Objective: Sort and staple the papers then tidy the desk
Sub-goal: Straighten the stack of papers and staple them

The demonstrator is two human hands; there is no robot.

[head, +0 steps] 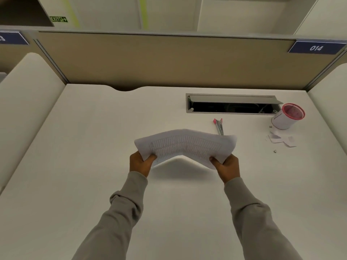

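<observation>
**Paper stack held in both hands above the desk**

Grip: the left hand [139, 163] and the right hand [227, 166] each pinch one near corner of the papers [185, 145], thumb on top and fingers curled beneath; the stack bows upward between the two hands and is lifted off the desk [93, 147], casting a shadow below it; both arms wear grey sleeves [127, 209].

Writing:
- The top sheet carries a printed table of fine rows and columns; the text is too small to read.
- A blue plate [316, 48] on the partition, far beyond the right hand, reads "014".
- A second blue plate [11, 37], far beyond the left hand, is cut off by the frame edge; its characters cannot be read.
- A green sign [58, 19] high beyond the left hand reads "EXIT" with an arrow pointing right.

Containers:
- A white cylindrical pot with a pink rim [285, 119] stands beyond and to the right of the right hand; its interior shows pink; its contents cannot be told.
- A cable hatch [231, 104] is set into the desk beyond the stack; its metal flap is raised; the cavity is dark, with faint cable outlines.

Other items: a stapler [219, 126] with a pink end lies just beyond the far edge of the stack, nearer the right hand; torn paper scraps [281, 140] lie just in front of the pot.
</observation>
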